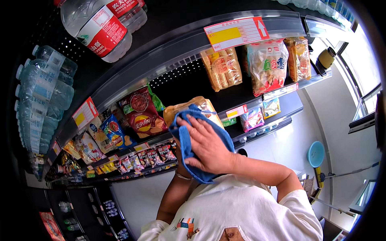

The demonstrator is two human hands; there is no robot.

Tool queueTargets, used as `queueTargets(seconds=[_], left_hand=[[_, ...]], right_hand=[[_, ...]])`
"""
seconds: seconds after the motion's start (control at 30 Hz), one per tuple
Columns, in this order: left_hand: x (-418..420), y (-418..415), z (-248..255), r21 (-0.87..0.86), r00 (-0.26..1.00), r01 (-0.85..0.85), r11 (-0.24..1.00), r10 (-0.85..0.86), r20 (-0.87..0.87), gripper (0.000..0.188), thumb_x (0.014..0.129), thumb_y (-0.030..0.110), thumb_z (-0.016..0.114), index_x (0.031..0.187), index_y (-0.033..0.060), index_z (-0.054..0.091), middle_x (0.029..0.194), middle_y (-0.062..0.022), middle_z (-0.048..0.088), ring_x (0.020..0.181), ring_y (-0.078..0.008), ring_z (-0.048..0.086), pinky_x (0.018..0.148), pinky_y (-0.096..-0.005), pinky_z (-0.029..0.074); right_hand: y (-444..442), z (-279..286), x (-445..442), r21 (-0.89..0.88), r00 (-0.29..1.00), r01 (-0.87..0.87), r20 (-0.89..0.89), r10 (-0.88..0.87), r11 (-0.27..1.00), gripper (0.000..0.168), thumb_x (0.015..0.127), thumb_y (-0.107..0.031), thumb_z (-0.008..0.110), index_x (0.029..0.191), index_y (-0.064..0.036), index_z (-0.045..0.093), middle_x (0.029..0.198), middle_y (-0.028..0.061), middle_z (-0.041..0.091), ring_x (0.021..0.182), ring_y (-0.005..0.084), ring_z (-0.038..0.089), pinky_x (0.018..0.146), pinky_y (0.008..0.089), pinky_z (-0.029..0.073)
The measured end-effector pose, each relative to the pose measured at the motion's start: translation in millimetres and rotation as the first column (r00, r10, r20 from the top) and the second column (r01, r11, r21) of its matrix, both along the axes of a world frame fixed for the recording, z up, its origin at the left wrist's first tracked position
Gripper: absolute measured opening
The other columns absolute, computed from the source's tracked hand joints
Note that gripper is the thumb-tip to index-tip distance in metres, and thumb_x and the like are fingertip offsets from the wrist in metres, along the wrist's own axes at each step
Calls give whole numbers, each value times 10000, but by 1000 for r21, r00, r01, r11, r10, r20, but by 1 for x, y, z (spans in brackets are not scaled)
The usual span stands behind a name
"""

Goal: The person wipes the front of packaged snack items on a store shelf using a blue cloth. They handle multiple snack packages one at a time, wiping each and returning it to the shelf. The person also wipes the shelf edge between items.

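Observation:
My right hand (208,144) lies over a folded blue cloth (185,144), its fingers spread across the top and pressing the cloth against a clear-wrapped bread package (181,110). The package is tilted in front of the shelf edge, its lower part covered by the cloth. From below, my left hand (181,159) reaches up to the package, a bracelet on its wrist; most of its fingers are hidden behind the cloth. Beside the package, a dark red bag of Lay's chips (143,111) stands on the shelf (181,90).
More bread packs (223,69) and a large snack bag (268,66) sit on the same shelf. Water bottles (45,99) line the left, with larger bottles (105,30) above. Small snack packs (156,156) fill lower shelves. A blue basin (316,154) is at right.

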State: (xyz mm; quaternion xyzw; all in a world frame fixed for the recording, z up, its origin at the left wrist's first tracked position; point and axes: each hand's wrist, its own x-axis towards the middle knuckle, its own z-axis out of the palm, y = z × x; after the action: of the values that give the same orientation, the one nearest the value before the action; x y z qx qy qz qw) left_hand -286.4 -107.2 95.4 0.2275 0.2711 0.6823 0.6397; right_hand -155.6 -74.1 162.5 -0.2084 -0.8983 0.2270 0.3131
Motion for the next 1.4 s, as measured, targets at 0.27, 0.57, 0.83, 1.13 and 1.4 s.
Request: queueTargets(seconds=[0.27,0.57,0.83,1.13,1.4], left_hand=[[1,-6,8,58,982,79,995,-88,170,779,991,651,217,1548,106,233,1578,-132,303,1441,-302,331,1202,-448,250],[-28,14,-42,-123,991,-16,992,0,-131,742,996,647,308,1538,139,281,1531,-117,391,1353,-309,456,1118,-484,389],[5,49,-16,-116,934,18,993,-58,-353,707,964,434,621,1471,21,352,1441,-109,477,1316,-231,477,1110,-403,378],[43,119,22,124,893,-19,992,72,-444,539,959,208,643,1400,3,412,1354,-113,527,1252,-220,520,1080,-398,416],[51,187,-19,278,543,-120,953,297,-786,636,909,213,730,1398,-26,401,1336,-153,496,1202,-218,516,1032,-369,440]], right_hand=[[39,-50,25,-231,946,273,-110,-304,934,657,973,-401,555,1432,35,378,1522,251,336,1382,418,363,1126,452,320],[-10,-131,66,-926,820,-362,-371,-436,108,516,1018,-344,573,1375,12,462,1152,41,609,1056,98,532,953,265,462],[11,-118,101,-831,726,-102,-438,-530,546,559,1003,-236,607,1458,-20,364,1214,16,552,1084,92,487,974,261,423],[24,-155,132,-935,557,-174,-353,-751,311,378,1071,-317,450,1294,-22,527,1067,-5,627,930,76,577,849,262,505],[12,-157,153,-953,661,-209,-302,-687,219,395,1061,-356,462,1256,-24,551,1033,22,655,905,105,609,823,269,511]])
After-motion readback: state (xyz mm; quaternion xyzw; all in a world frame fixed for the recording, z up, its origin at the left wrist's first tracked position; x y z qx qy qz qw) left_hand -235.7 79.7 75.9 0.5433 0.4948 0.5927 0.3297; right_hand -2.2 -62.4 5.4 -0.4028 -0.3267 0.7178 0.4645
